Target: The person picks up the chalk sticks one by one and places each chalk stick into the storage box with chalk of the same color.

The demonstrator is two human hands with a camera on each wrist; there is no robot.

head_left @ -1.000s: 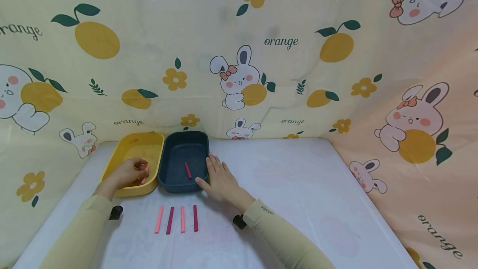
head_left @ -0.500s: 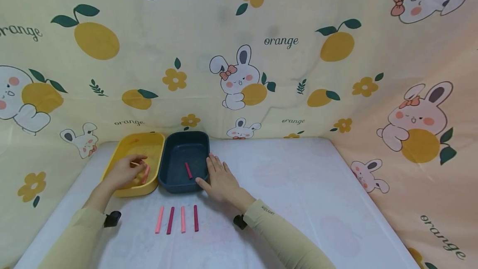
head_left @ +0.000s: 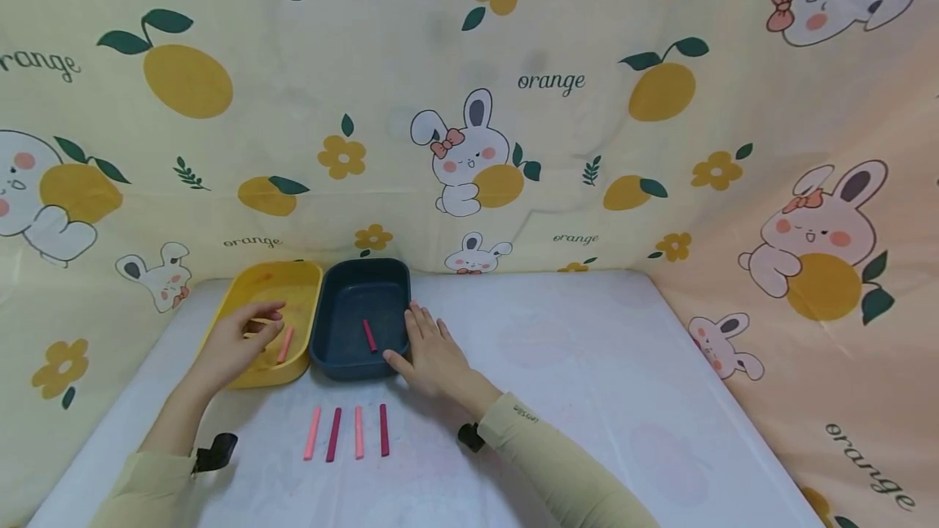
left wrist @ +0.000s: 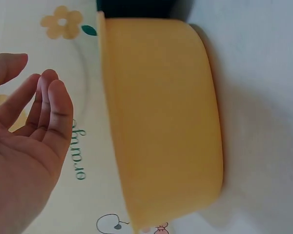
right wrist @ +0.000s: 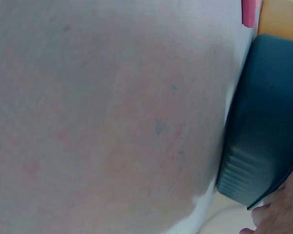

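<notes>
In the head view my left hand hovers over the near left part of the yellow tray, fingers loosely bent and holding nothing. Just right of its fingertips a light pink crayon-like stick lies in that tray. The left wrist view shows the same empty palm beside the tray's outer wall. My right hand rests with straight fingers along the right rim of the dark blue tray. One dark pink stick lies inside the blue tray.
Several light and dark pink sticks lie in a row on the white table in front of the trays. The two trays stand side by side. A patterned cloth hangs behind the table.
My left hand has let go of the light pink stick, which stays in the yellow tray. The hand has drawn back to the left and its fingers have spread. My right hand stays put.
</notes>
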